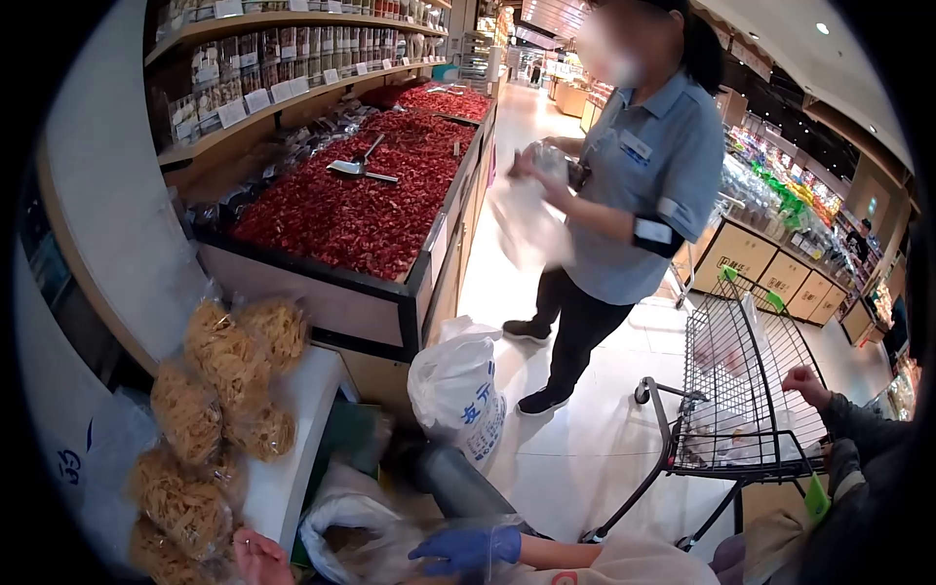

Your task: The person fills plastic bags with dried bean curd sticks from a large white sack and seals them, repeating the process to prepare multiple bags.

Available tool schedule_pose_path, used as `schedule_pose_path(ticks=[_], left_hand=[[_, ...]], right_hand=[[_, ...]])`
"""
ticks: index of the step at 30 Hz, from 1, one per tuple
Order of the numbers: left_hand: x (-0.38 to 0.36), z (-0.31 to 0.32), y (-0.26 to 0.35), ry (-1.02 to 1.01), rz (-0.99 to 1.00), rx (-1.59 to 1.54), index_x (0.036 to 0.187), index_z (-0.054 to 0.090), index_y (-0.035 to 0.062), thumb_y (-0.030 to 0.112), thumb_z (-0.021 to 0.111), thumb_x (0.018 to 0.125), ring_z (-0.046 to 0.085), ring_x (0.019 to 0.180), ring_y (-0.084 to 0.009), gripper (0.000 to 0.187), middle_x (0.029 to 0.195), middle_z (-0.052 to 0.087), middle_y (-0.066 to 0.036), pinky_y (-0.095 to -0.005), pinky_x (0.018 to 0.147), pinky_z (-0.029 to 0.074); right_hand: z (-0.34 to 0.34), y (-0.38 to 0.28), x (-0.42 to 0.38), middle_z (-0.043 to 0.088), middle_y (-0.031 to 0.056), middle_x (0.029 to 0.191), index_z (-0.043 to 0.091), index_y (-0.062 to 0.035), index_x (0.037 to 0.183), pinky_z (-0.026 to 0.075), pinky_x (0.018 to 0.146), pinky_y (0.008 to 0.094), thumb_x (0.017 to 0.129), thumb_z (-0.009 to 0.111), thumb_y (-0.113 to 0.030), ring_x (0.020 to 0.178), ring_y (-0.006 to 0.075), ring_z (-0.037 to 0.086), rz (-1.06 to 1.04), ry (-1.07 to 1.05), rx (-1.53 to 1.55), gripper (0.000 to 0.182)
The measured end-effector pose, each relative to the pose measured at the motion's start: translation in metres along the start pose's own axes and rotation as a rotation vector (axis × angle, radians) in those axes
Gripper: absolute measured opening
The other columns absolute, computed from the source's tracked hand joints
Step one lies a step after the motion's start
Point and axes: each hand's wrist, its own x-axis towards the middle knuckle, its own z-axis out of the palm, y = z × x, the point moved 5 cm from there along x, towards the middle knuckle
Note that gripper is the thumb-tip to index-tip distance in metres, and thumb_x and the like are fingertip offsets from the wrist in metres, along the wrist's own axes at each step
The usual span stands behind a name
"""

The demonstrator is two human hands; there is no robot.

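At the bottom edge, my bare left hand [261,558] is partly cut off beside clear bags of tan dried noodles [185,497], its visible fingers loosely apart. My right hand [466,549], in a blue glove, is open, its fingers pointing left. Clear plastic shows around its wrist. This hand is over the right side of an open white plastic sack [336,507], whose brownish contents are blurred. More bagged noodles [229,356] lie piled on the white ledge [317,390].
A white bag with blue print [456,385] stands on the floor. Beyond is a bin of dried red goods [366,195] with a metal scoop. A person in a grey-blue shirt [634,195] handles a plastic bag. Another person's hand [804,385] is by a shopping cart [731,390].
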Motion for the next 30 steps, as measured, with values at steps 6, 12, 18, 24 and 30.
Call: schedule_pose_path(ticks=[6,12,18,24,30], left_hand=[[0.003,-0.019,-0.005,0.043,-0.021,-0.062,0.117,0.046,-0.0023,0.004,0.054,0.086,0.048,0.084,-0.0176,0.033,0.102,0.052,-0.011,-0.0294,0.077,0.042],[0.0,-0.01,-0.004,0.111,-0.02,-0.052,0.117,0.046,-0.0021,0.003,0.052,0.087,0.048,0.081,-0.0173,0.031,0.102,0.053,-0.011,-0.0301,0.075,0.042],[-0.003,-0.019,-0.009,0.183,-0.051,-0.048,0.117,0.046,-0.0013,0.003,0.05,0.088,0.047,0.08,-0.0162,0.03,0.093,0.052,-0.009,-0.0287,0.071,0.041],[-0.003,-0.018,-0.005,0.163,-0.054,0.007,0.117,0.046,-0.0004,0.005,0.052,0.089,0.046,0.079,-0.0153,0.03,0.091,0.051,-0.008,-0.0278,0.07,0.04],[-0.008,-0.021,-0.009,0.073,0.008,0.307,0.125,0.042,0.0001,0.009,0.055,0.089,0.05,0.091,-0.0161,0.039,0.1,0.053,-0.007,-0.0282,0.079,0.04]], right_hand=[[-0.005,-0.005,0.0,0.056,0.019,0.117,0.047,-0.0074,0.128,0.041,0.092,0.0386,0.09,0.05,-0.037,0.105,0.0334,0.053,-0.041,0.04,0.066,0.048],[-0.013,-0.009,0.002,0.057,0.0183,0.114,0.048,-0.0077,0.127,0.042,0.09,0.0385,0.09,0.051,-0.036,0.103,0.0326,0.055,-0.03,0.021,0.108,0.046],[-0.019,-0.029,-0.011,0.058,0.021,0.111,0.053,-0.0043,0.122,0.042,0.091,0.0406,0.091,0.047,-0.042,0.103,0.0343,0.055,-0.111,0.121,-0.033,0.049],[-0.01,-0.013,-0.005,0.058,0.0201,0.114,0.049,-0.0075,0.127,0.043,0.091,0.0383,0.089,0.051,-0.037,0.104,0.0309,0.056,-0.11,0.103,0.01,0.048],[-0.003,-0.009,0.007,0.055,0.0178,0.12,0.048,-0.0074,0.127,0.042,0.093,0.0371,0.089,0.053,-0.035,0.108,0.0319,0.053,-0.065,-0.021,0.03,0.048]])
